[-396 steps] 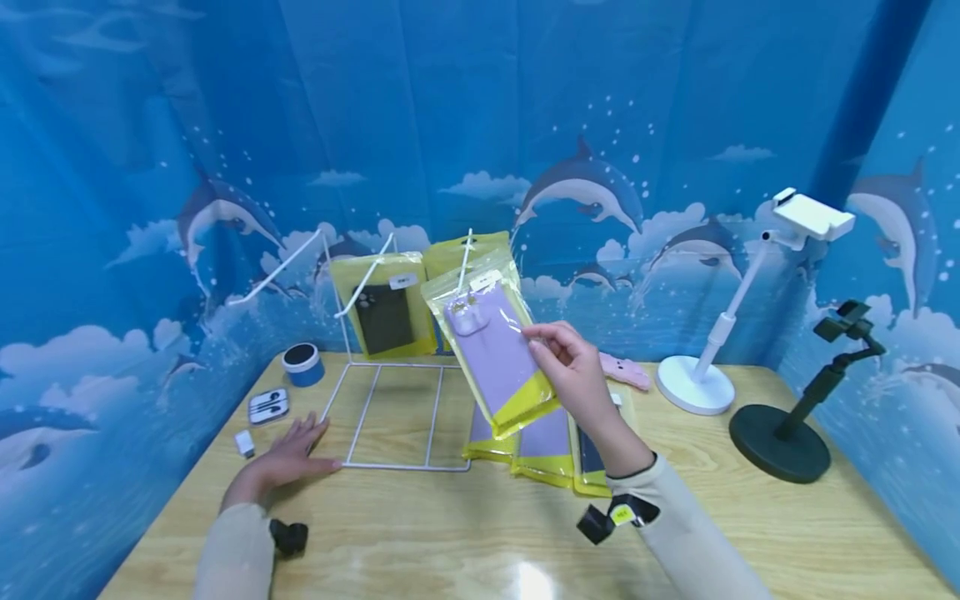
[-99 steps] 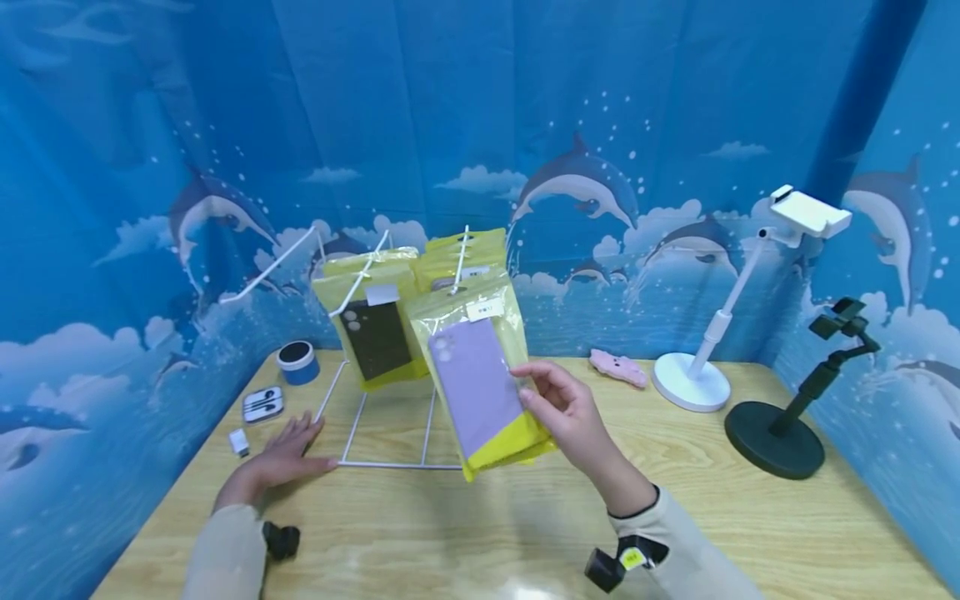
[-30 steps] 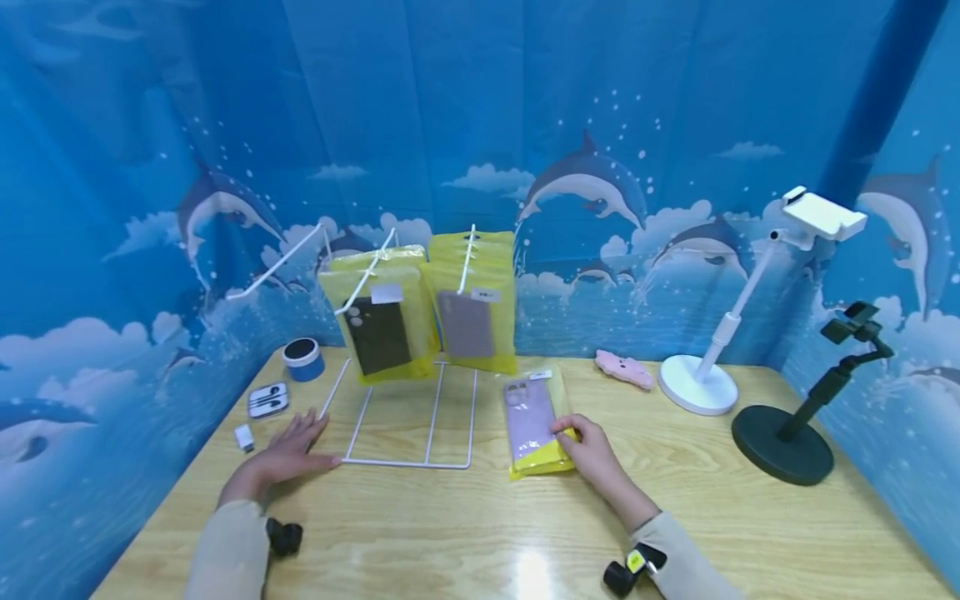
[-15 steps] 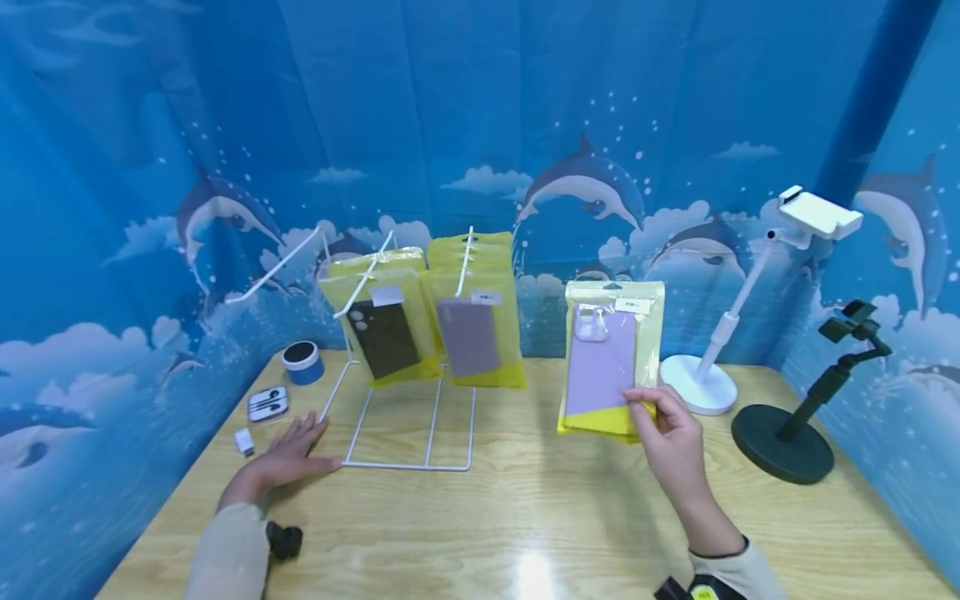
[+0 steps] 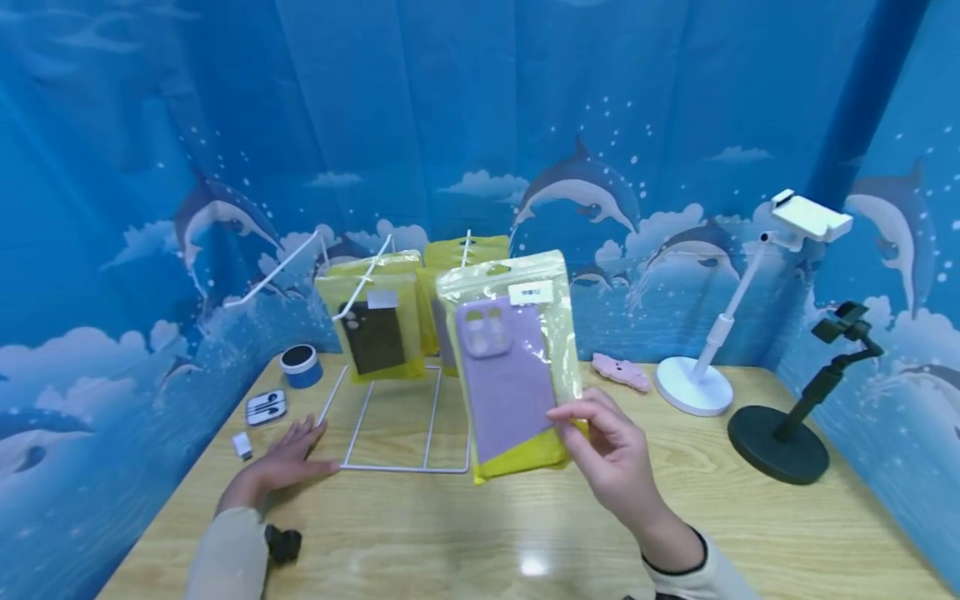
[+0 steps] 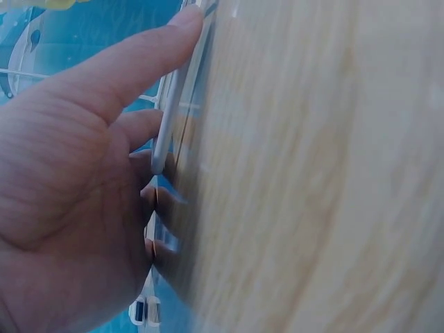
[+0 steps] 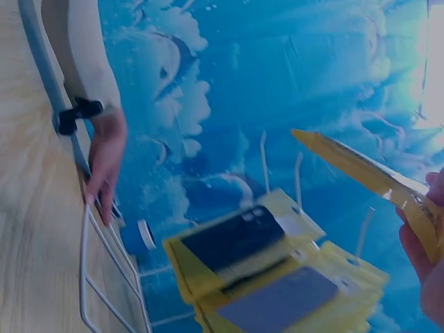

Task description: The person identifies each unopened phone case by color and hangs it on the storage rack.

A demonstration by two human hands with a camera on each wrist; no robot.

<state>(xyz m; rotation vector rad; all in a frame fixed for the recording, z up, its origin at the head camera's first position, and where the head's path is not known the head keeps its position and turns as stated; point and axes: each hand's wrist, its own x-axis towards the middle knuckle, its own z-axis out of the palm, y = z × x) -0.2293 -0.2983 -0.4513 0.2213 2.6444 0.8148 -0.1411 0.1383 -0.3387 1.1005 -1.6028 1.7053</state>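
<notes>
- We see the right hand pinching the lower right corner of a packaged purple phone case, thumb in front and fingers behind, holding it upright above the table.
- The pack hangs in the air in front of the white wire rack, covering part of the rack's right-hand hook.
- The left hand lies spread and flat on the table at 8 o'clock from the pack, fingertips touching the rack's base wire; the left wrist view shows the fingers straight along it.
- On the rack hang more yellow packs, one with a dark case.
- At 3 o'clock stand a white phone stand and a black stand; a pink item lies between them and the rack.
- At 9 o'clock sit a blue round speaker and white earbuds.
</notes>
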